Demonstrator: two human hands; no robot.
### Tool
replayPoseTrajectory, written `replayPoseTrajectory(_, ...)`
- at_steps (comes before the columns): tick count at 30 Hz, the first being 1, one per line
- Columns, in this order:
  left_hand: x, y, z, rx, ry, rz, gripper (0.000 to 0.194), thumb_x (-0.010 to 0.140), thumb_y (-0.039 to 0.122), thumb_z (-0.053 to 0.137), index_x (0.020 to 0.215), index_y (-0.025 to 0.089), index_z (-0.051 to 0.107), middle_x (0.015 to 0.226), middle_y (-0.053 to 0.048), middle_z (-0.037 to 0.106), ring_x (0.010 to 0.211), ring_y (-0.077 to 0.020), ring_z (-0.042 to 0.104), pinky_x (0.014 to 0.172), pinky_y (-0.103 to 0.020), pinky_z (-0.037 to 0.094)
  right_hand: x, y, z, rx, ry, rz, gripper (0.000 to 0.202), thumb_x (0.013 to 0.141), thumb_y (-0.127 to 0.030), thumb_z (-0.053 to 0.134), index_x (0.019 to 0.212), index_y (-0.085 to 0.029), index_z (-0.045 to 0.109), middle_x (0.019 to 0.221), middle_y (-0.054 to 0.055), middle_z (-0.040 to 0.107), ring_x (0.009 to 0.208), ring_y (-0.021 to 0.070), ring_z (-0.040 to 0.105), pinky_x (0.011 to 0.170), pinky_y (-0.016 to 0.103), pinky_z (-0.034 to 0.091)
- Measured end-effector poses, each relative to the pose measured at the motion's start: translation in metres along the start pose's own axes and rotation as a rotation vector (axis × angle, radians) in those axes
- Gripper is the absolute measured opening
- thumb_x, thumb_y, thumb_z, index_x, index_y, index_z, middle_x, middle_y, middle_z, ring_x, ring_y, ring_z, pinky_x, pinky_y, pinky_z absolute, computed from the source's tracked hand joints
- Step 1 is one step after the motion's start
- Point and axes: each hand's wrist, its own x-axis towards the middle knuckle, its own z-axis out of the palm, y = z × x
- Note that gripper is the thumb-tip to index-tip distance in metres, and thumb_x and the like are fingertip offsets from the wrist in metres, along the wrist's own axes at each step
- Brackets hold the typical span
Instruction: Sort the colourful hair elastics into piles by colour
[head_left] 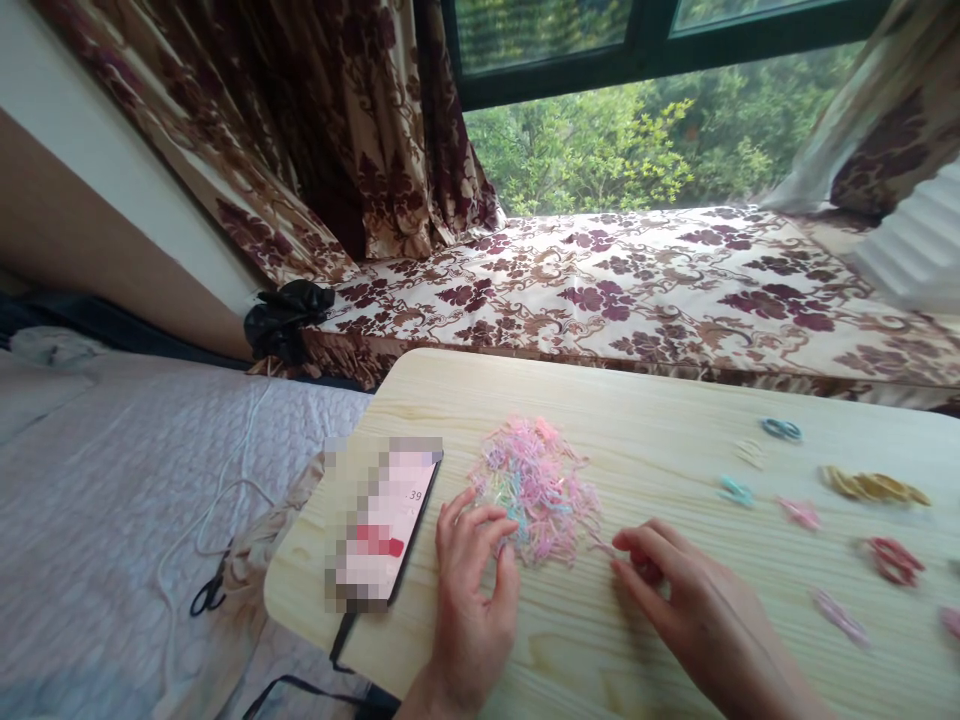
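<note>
- My right hand [697, 590] has thumb and forefinger nearly closed on a pink strand [600, 546], probably because it's so thin; blur hides the exact contact.
- My left hand [476, 590] is loosely spread at the edge of the pile of strands [544, 485], perhaps steadying it.
- Small bundles sit apart, seemingly by colour; one pink bundle [951, 620] is cut off.
- Pixelation masks part of the phone [401, 510].
</note>
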Motion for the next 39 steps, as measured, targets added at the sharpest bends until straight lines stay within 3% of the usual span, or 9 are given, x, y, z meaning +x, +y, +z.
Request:
replayPoseTrajectory(11, -0.001, -0.002, -0.001, -0.006, -0.021, 0.000, 0.027, 0.091, 0.007, 0.048, 0.106, 0.026, 0.061, 0.110, -0.005, 0.064, 0.131, -0.0256, 0.043, 0.106, -0.053, 0.043, 0.000, 0.001, 0.002, -0.034, -0.068, 0.001, 0.030, 0.093, -0.039, 0.042, 0.080, -0.026, 0.065, 0.081, 0.002, 0.067, 0.071, 0.0170, 0.066, 0.059, 0.028, 0.047)
replayPoseTrajectory(17, -0.002, -0.002, 0.000, 0.003, -0.018, 0.004, 0.027, 0.090, 0.008, 0.048, 0.106, 0.025, 0.061, 0.110, -0.005, 0.065, 0.132, -0.0266, 0.044, 0.107, -0.054, 0.042, -0.003, -0.001, -0.004, 0.027, -0.029, -0.008, 0.031, 0.092, -0.038, 0.042, 0.075, -0.025, 0.064, 0.076, 0.003, 0.067, 0.064, 0.0159, 0.064, 0.056, 0.027, 0.046)
replayPoseTrajectory(26, -0.001, -0.002, 0.000, 0.025, -0.025, 0.010, 0.026, 0.090, 0.009, 0.050, 0.104, 0.026, 0.062, 0.109, -0.004, 0.065, 0.130, -0.0251, 0.046, 0.106, -0.050, 0.043, -0.030, 0.017, -0.006, 0.015, -0.044, 0.031, 0.025, 0.093, -0.041, 0.047, 0.079, -0.027, 0.063, 0.076, 0.000, 0.065, 0.065, 0.0144, 0.064, 0.058, 0.026, 0.048)
replayPoseTrajectory(35, -0.002, -0.004, -0.002, 0.031, -0.021, 0.058, 0.023, 0.091, 0.013, 0.051, 0.104, 0.027, 0.064, 0.109, -0.002, 0.066, 0.127, -0.0237, 0.048, 0.103, -0.043, 0.044, -0.056, 0.020, -0.020, 0.017, 0.075, 0.128, 0.022, 0.093, -0.036, 0.048, 0.077, -0.027, 0.062, 0.074, -0.002, 0.064, 0.062, 0.0119, 0.062, 0.058, 0.023, 0.048)
replayPoseTrajectory(39, -0.002, -0.006, 0.000, 0.029, -0.013, 0.085, 0.023, 0.091, 0.013, 0.051, 0.105, 0.026, 0.064, 0.109, -0.002, 0.065, 0.127, -0.0229, 0.048, 0.104, -0.040, 0.041, -0.074, 0.039, -0.038, -0.017, 0.191, 0.271, 0.024, 0.090, -0.042, 0.050, 0.076, -0.028, 0.063, 0.071, -0.002, 0.065, 0.058, 0.0127, 0.061, 0.055, 0.024, 0.048)
